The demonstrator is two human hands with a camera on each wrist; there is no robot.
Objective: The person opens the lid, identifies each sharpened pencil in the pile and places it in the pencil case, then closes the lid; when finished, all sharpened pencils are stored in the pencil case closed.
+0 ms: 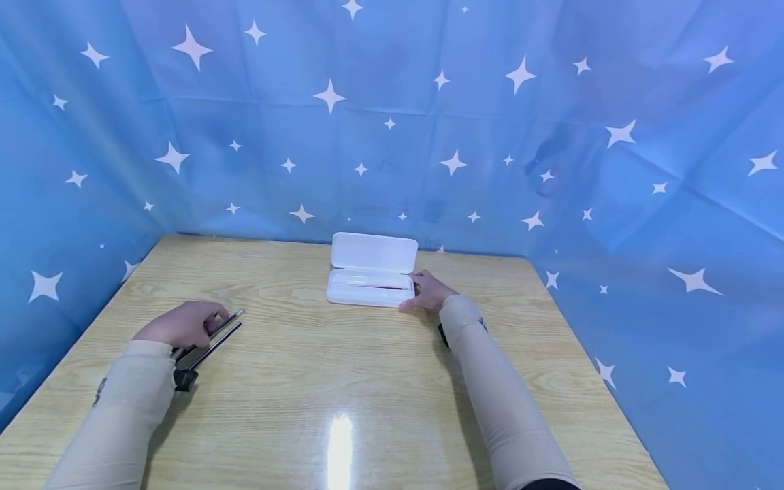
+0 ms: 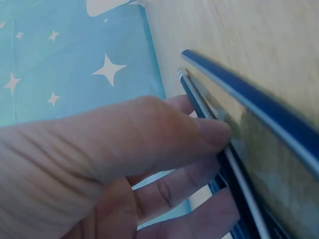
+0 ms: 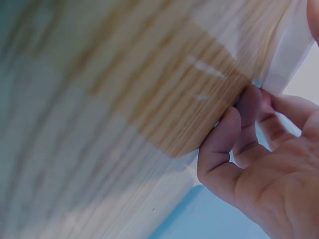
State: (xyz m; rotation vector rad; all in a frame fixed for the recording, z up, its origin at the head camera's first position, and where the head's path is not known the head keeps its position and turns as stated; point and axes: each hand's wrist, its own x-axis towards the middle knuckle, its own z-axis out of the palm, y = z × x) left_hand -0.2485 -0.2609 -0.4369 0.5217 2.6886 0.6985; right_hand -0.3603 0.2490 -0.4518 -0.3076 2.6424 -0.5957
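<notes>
At the left of the table, my left hand (image 1: 184,324) pinches a dark pencil (image 2: 199,102) with a pale-tipped end between thumb and fingers. More dark blue shafts show under its lower fingers, partly hidden. Beside it a dark blue pencil (image 1: 220,341) lies apart from the fingertips. A white pencil case (image 1: 375,253) lies with its lid raised at the back of the table. Inside is a thin reddish pencil (image 1: 386,287). My right hand (image 1: 431,292) grips the case's right end, thumb at the front corner; in the right wrist view its other fingertips touch the wood.
The wooden table (image 1: 294,367) reaches back to a blue curtain (image 1: 392,143) with white stars, which also hangs along both sides. Dark wrist mounts (image 1: 185,379) sit under the sleeves. Light glares off the table near the front.
</notes>
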